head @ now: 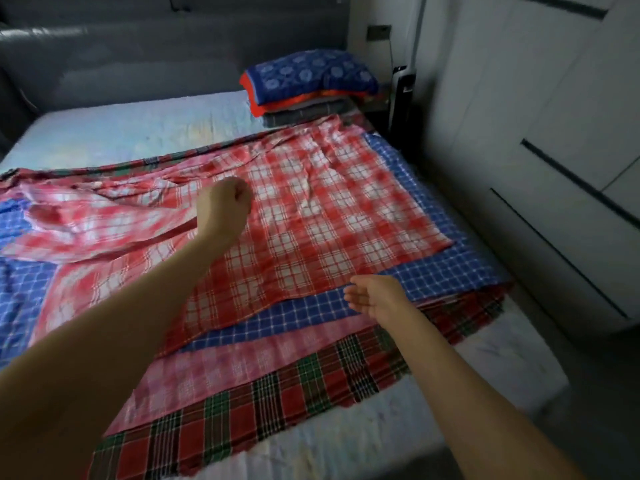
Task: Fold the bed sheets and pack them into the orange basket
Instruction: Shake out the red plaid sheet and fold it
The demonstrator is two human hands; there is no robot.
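Left grip (225, 202) fisted above the red-and-white check sheet (311, 209), hold on cloth unclear; right grip (372, 296) slack-fingered at its near edge; blue sheet (450, 268), pink sheet (242, 358), tartan sheet (277, 403) layered beneath on the bed (121, 133)

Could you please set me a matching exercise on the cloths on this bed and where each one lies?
1 red-and-white check sheet
2 blue check sheet
3 red-and-green tartan sheet
4 blue flowered pillow

a on the folded pile at the far corner
b lowest layer showing
c topmost layer
d directly under the topmost layer

Pairs: 1-c, 2-d, 3-b, 4-a
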